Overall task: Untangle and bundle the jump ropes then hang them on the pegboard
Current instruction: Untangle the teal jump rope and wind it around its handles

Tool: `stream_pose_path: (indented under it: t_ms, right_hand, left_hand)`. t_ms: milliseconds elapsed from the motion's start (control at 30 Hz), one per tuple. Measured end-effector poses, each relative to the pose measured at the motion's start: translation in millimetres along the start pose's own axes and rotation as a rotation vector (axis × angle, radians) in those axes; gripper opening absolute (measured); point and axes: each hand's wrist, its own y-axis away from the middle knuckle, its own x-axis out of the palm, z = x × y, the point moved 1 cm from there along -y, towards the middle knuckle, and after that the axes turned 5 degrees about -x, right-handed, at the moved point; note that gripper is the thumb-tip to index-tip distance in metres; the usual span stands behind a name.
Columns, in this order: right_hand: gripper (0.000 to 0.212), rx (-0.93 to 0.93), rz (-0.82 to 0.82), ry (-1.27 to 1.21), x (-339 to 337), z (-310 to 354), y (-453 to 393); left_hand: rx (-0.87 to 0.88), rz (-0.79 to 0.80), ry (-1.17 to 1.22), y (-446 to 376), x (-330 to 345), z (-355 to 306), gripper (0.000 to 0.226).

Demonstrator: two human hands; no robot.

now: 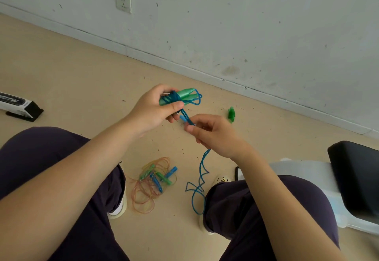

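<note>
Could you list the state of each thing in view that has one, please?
Blue jump rope: partly wound round its green handles, the rest trailing to the floor.
Left hand: grips the handles and wound coils.
Right hand: pinches the rope's free length.
Other jump ropes: tangled heap on the floor.
Green piece: lying loose near the wall.

left hand grips green handles wrapped in blue rope; right hand pinches the rope; tangled ropes on floor.
</note>
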Motion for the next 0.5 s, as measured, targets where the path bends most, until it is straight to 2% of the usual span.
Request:
stream_pose_path:
  t_ms: [100, 267, 400, 500]
  right_hand:
    - [0.013, -0.091, -0.085, 0.069, -9, 3, 1]
    - [0.007, -0.155, -0.204, 0.212, -22, 9, 4]
    - [0.018, -0.099, -0.278, 0.167, -24, 7, 4]
    - [0.021, -0.058, -0.271, 0.085, -22, 4, 3]
  left_hand:
    - [-0.015, 0.082, -0.145, 0, 1, 3, 0.032]
    - [-0.057, 0.382, -0.245, 4, 5, 2, 0.028]
    - [-0.085, 0.568, -0.256, 12, 9, -3, 0.030]
    - [-0.104, 0.588, -0.228, 14, 9, -4, 0.029]
